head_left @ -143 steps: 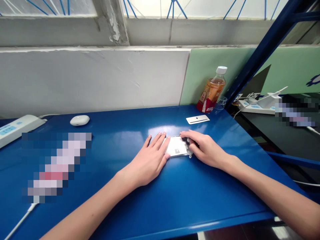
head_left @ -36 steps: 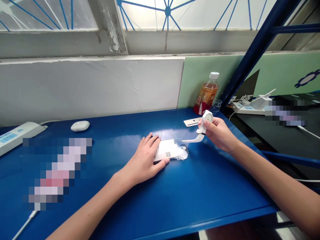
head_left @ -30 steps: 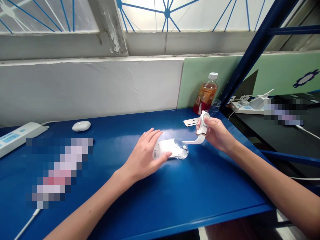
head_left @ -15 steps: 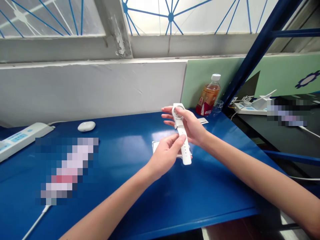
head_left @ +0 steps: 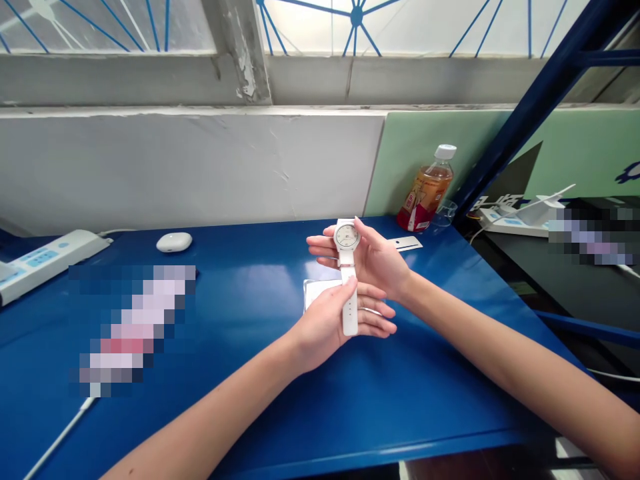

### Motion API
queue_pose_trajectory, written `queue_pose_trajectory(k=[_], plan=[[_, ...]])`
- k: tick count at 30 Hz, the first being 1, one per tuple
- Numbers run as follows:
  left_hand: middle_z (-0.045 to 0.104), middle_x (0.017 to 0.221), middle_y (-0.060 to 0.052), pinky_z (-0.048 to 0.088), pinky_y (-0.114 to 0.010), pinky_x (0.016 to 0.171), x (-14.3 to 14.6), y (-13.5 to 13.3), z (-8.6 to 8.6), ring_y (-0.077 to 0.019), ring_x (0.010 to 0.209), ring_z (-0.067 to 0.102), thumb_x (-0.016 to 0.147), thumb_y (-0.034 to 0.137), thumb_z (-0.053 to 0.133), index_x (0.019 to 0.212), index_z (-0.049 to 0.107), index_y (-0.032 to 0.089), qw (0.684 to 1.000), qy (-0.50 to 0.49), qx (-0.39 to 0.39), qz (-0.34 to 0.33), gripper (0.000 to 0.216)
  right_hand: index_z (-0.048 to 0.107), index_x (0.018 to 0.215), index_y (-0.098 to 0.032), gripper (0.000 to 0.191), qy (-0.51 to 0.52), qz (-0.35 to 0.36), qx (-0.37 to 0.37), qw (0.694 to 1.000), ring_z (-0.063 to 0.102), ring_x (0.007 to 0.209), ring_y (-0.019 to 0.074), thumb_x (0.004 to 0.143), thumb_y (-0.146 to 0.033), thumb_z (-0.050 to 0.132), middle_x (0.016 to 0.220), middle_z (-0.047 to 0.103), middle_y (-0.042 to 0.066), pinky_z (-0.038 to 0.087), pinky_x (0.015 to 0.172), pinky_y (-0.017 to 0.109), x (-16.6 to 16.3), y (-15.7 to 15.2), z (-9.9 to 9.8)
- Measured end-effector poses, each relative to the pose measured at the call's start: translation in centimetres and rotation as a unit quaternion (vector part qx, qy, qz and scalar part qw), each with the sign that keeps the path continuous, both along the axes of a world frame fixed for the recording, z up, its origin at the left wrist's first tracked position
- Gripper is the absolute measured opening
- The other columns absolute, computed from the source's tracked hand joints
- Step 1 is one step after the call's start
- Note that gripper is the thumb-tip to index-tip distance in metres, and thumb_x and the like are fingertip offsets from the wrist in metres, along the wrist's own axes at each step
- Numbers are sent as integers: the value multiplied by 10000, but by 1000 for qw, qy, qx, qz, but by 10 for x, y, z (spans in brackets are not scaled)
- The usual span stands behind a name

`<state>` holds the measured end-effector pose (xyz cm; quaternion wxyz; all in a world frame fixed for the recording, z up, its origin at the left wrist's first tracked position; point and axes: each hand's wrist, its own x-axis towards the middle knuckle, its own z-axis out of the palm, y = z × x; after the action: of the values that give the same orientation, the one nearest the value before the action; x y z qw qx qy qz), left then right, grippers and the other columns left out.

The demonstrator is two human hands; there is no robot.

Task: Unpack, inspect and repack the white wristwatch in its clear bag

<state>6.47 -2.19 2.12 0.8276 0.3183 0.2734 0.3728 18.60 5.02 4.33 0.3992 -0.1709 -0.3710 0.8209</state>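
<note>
A white wristwatch [head_left: 347, 263] with a round pale dial is held above the blue table [head_left: 260, 400], dial facing me. My right hand [head_left: 373, 257] cups the watch head from behind, fingers curled round it. My left hand [head_left: 334, 321] pinches the lower strap between thumb and fingers. Under both hands a clear plastic packet [head_left: 314, 292] with a white card lies flat on the table, partly hidden.
At the back right stand an amber drink bottle [head_left: 428, 191] and a white card [head_left: 406, 243]. A white oval case [head_left: 173, 241] and a white power strip [head_left: 43, 260] sit at the back left. A blue rack post [head_left: 520, 113] rises on the right.
The right hand drew the watch out of the packet and lifted it. The left hand left the packet and took the strap. The dial has turned to face me.
</note>
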Motion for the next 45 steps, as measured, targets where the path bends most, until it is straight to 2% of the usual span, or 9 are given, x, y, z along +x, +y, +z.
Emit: queue_pose_trajectory(k=[2,5,10,17,23,29,37,41,45], plan=[[738,904,-163,567,-351,776,-1,1,1,-220,776,743,1055,309,341,989,675,58,1000,-19,-6,-3,423,710,953,-147,593,5,-3,0,1000,683,1089,192,1053,-437,202,1127,746,113,480,1013,334,1,1,-2],[747,934,-176,573,-360,809,-2,0,3,-232,817,750,1054,280,345,1017,691,47,999,-41,-12,-28,418,709,1015,-131,631,4,13,-11,1000,696,1066,197,1051,-457,170,1160,735,123,517,964,329,4,2,-1],[752,909,-199,578,-369,810,-1,-1,6,-235,797,755,1056,287,339,971,701,30,997,-23,-36,-64,451,666,1165,-102,514,3,59,-23,998,704,1059,199,1058,-351,229,1212,715,131,553,918,311,8,1,0],[749,1004,-207,566,-400,843,-6,2,8,-263,863,754,1026,321,463,1039,673,72,998,7,-4,-56,326,680,1115,-84,425,-26,81,-10,996,727,994,185,1042,-247,295,1119,750,130,577,837,269,13,5,0],[746,1012,-227,563,-413,864,-4,2,11,-280,911,746,1040,266,405,1008,682,42,999,26,-13,-25,358,666,1157,-99,542,-26,86,8,996,696,1074,212,1056,-372,209,1164,732,136,508,992,346,13,6,4],[752,986,-225,557,-431,876,-1,2,13,-283,901,747,1036,259,408,984,692,34,997,70,-33,16,366,661,1170,-60,727,-17,96,-5,995,687,1093,245,1026,-544,137,1178,717,174,487,1021,369,14,7,5],[741,1036,-232,545,-438,900,-2,2,11,-283,917,744,1030,307,447,1008,696,38,998,44,-35,-23,367,668,1152,-92,415,-39,84,12,996,697,1072,206,1022,-282,323,1187,721,143,486,1022,348,16,7,1],[731,1059,-259,535,-441,913,-7,5,10,-284,924,746,1054,317,358,1048,697,14,994,41,-44,-92,455,662,1172,-123,463,-44,96,19,994,719,1001,205,1046,-329,267,1168,730,127,534,933,349,16,7,1],[728,1062,-265,535,-445,916,-9,6,11,-289,920,747,1047,303,386,1024,696,8,996,57,-33,-63,429,655,1201,-123,628,-31,96,24,995,704,1030,232,1045,-489,169,1133,740,132,526,933,375,17,8,3]])
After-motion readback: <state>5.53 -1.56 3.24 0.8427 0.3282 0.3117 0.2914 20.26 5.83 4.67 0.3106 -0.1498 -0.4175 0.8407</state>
